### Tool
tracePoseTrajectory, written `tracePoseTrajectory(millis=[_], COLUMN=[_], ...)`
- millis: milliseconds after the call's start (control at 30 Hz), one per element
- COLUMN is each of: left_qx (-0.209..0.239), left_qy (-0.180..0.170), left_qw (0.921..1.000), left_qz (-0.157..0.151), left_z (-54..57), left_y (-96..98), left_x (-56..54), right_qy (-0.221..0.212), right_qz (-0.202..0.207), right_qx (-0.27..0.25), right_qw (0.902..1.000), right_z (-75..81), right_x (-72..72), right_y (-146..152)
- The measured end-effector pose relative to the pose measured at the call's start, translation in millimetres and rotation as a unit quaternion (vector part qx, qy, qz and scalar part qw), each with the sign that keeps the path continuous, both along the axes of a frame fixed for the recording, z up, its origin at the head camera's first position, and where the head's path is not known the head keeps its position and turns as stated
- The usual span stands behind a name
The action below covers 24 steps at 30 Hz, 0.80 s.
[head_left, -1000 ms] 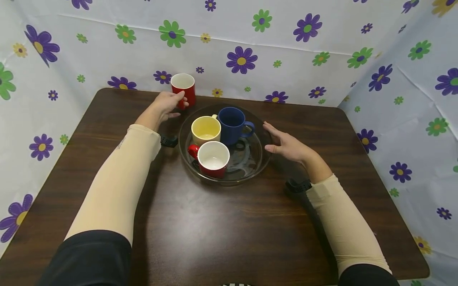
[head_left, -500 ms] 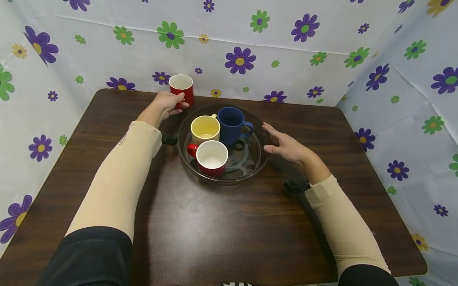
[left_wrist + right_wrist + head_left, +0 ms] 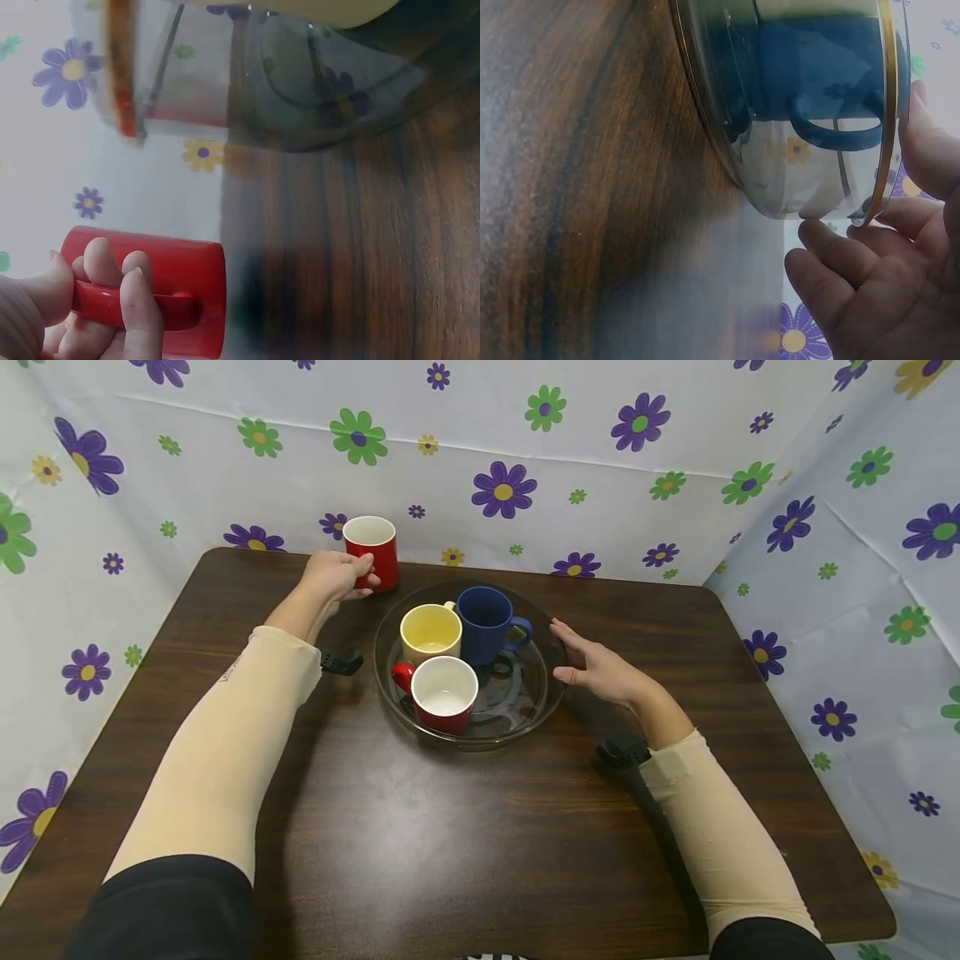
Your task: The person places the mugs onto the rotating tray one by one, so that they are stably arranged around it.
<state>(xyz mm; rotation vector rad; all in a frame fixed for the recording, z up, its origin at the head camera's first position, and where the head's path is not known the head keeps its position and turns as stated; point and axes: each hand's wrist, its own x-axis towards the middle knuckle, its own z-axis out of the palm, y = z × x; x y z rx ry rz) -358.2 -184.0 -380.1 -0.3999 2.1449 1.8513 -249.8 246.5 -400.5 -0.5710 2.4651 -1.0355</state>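
My left hand (image 3: 330,578) grips the handle of a tall red mug (image 3: 386,562) with a white inside, which stands upright at the table's back edge. In the left wrist view my fingers curl round the red handle (image 3: 101,300). Beside that mug is a tinted clear glass bowl (image 3: 517,727). It holds a yellow cup (image 3: 431,631), a blue mug (image 3: 483,618) and a low red cup (image 3: 446,714) with a red handle. My right hand (image 3: 607,670) rests at the bowl's right side, fingers extended along its rim and outer wall.
The dark wooden table (image 3: 450,843) has rounded corners. A white flowered sheet (image 3: 450,468) hangs behind it and along both sides. Black wrist straps (image 3: 341,662) show at the sleeve ends.
My left hand has moved slightly left, and the tall red mug has shifted left with it, away from the bowl. My right hand and the bowl have stayed in place.
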Motion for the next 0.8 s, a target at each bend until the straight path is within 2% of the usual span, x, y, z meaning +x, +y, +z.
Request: tracePoseTrajectory(millis=[167, 400, 633, 800], left_qx=[-0.014, -0.056, -0.059, -0.042], left_qy=[0.027, 0.059, 0.100, 0.129], left_qw=[0.9993, 0.9946, 0.9889, 0.9846], left_qz=[-0.021, -0.064, -0.093, -0.111], left_z=[13.9, 38.5, 62.2, 75.2], left_y=[-5.0, -10.7, -10.7, -7.1], left_x=[16.3, 46.5, 77.5, 97.8], right_qy=[-0.003, -0.009, -0.007, -0.001], right_qz=[-0.006, -0.017, -0.023, -0.015], right_qx=[-0.004, -0.011, -0.012, -0.005], right_qw=[1.0000, 0.9998, 0.9996, 0.9999], right_z=[-1.6, -1.2, -0.8, -0.3], right_x=[0.4, 2.9, 5.8, 6.5], right_y=[2, 1, -1, 0])
